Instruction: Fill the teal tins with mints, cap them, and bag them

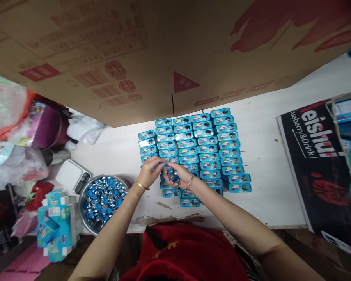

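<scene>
My left hand (151, 170) and my right hand (179, 173) meet over the near left part of a block of small blue boxes (206, 146) laid in rows on the white table (263, 164). Both hands are closed around a small blue and silver round tin (173, 178), with a blue box partly hidden between the fingers. A gold bangle sits on my left wrist, a thin bracelet on my right. A metal bowl (101, 200) full of several blue and silver tins stands just left of my left forearm.
A big brown cardboard carton (152, 54) leans over the back of the table. A black printed carton (318, 164) stands at the right. Flat blue box blanks (54, 222) lie at the lower left, beside a white scale (70, 175) and plastic bags.
</scene>
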